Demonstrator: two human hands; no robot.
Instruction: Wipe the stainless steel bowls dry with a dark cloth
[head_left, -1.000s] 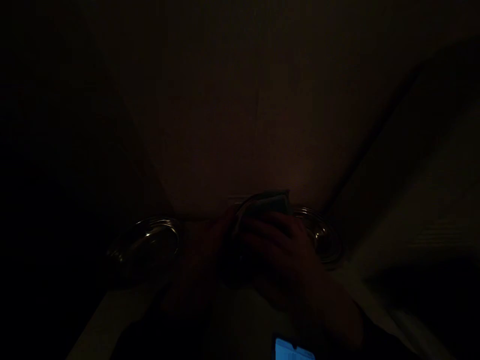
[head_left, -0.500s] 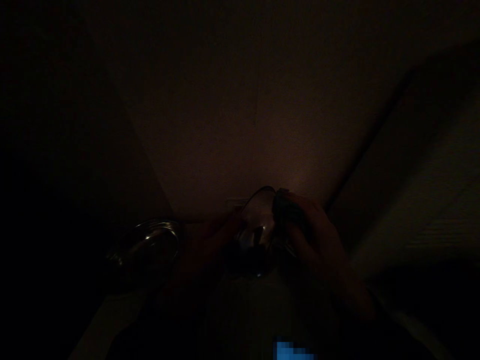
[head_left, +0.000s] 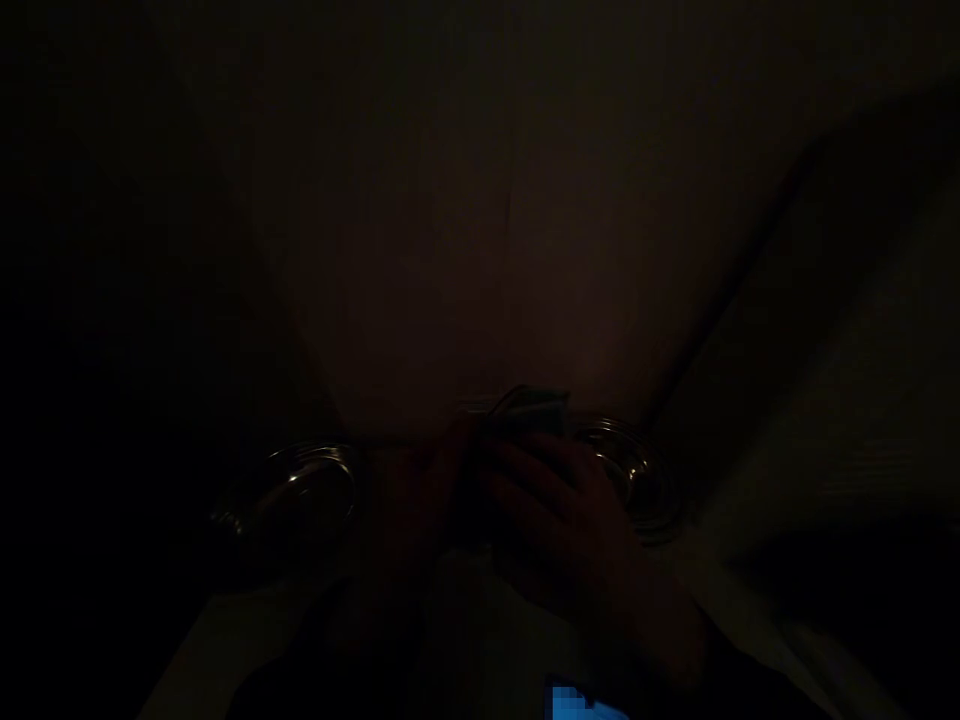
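The scene is very dark. My left hand [head_left: 420, 490] is closed on the left edge of a shiny, rounded metal bowl [head_left: 466, 515], now mostly a dark shape behind my other hand. My right hand [head_left: 570, 500] lies across the bowl, its fingers pointing left and pressed over a dark bluish-green cloth [head_left: 544, 405]. The cloth's edge sticks out above the fingers. How my left fingertips grip the bowl is hidden in shadow.
A shiny metal dish [head_left: 300, 452] with a rounded rim is to the left. A similar dish [head_left: 637, 475] is at the right, partly behind my right hand. A pale surface [head_left: 450, 300] extends beyond, and a blue pixelated patch [head_left: 577, 703] shows at the bottom.
My right hand has moved left with the cloth, from the bowl's right side across its front, covering it. The right dish is now uncovered. The picture has grown darker.
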